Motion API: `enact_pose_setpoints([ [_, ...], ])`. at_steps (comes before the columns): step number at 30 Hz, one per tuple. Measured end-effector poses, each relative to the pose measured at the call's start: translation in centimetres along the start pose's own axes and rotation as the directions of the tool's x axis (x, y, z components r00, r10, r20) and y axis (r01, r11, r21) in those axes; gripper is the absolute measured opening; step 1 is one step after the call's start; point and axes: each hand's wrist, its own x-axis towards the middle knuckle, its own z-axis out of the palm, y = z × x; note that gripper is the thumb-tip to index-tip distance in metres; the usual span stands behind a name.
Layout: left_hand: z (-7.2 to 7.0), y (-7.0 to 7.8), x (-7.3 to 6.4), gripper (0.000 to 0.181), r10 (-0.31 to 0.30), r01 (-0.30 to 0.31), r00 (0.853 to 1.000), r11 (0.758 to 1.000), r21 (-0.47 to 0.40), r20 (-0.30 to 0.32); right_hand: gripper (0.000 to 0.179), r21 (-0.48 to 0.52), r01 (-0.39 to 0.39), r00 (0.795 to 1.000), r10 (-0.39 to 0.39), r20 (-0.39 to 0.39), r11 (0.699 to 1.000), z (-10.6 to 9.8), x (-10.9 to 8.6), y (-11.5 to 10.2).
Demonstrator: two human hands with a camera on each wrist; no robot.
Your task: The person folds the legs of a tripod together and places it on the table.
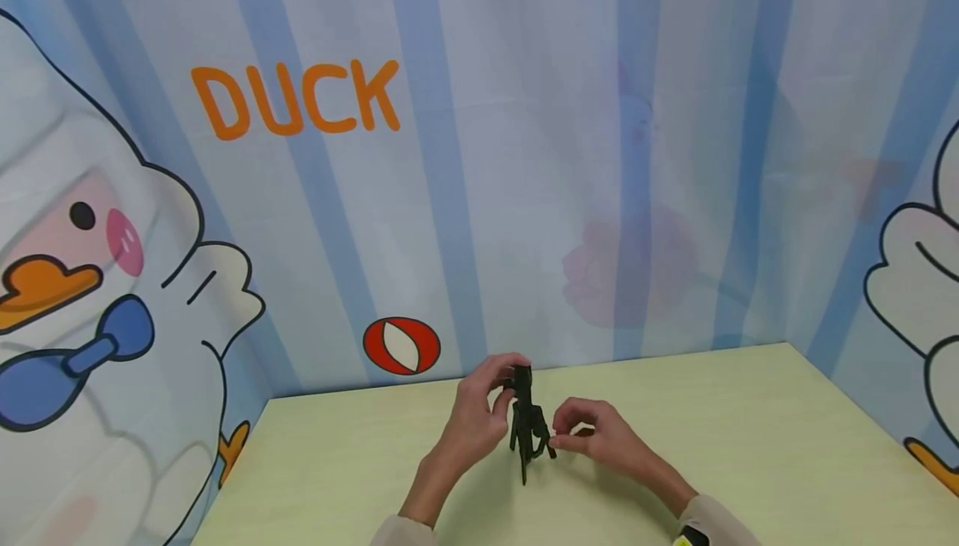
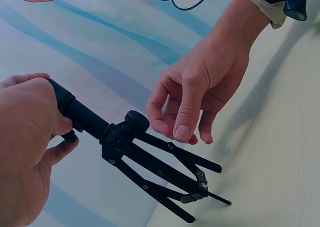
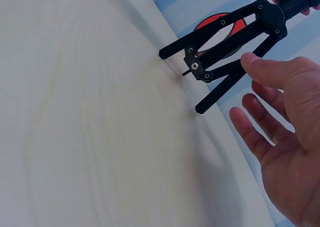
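Note:
A small black tripod (image 1: 522, 421) is upright over the table, its legs partly spread. My left hand (image 1: 479, 413) grips the tripod's top, fingers behind it and thumb at the near side. In the left wrist view a round knob (image 2: 136, 121) sticks out where the legs meet the column, and short braces join the legs to the centre rod. My right hand (image 1: 610, 439) is beside the right leg, its fingers loosely bent. In the right wrist view its thumb (image 3: 260, 69) overlaps one leg (image 3: 215, 97) while the other fingers spread below, holding nothing.
The pale yellow table (image 1: 345, 463) reaches back to a curtain (image 1: 524, 155) of blue and white stripes. Printed on the curtain are a duck, orange letters and a red ball (image 1: 402, 346). A dark device (image 1: 691, 536) is strapped at my right sleeve.

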Motion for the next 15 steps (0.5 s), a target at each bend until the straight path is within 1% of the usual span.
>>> enact_pose_setpoints([
  [3, 0.03, -0.11, -0.01, 0.049, 0.03, -0.03, 0.999, 1.0, -0.007, -0.015, 0.022, 0.025, -0.008, 1.0, 0.007, 0.01, 1.0, 0.12, 0.1, 0.06],
  [7, 0.11, -0.23, 0.04, 0.044, 0.058, -0.059, 0.998, 0.998, -0.008, -0.039, 0.025, 0.064, -0.015, 0.998, 0.011, 0.062, 0.998, 0.34, 0.19, -0.03],
  [11, 0.08, -0.17, 0.2, 0.037, 0.064, -0.062, 0.996, 0.998, 0.03, -0.068, 0.025, 0.094, -0.007, 0.994, -0.003, 0.107, 0.996, 0.58, 0.15, -0.21],
  [15, 0.02, -0.15, 0.27, 0.033, 0.074, -0.068, 0.993, 0.996, 0.064, -0.092, 0.024, 0.099, -0.024, 0.992, 0.012, 0.122, 0.995, 0.77, 0.13, -0.16],
])
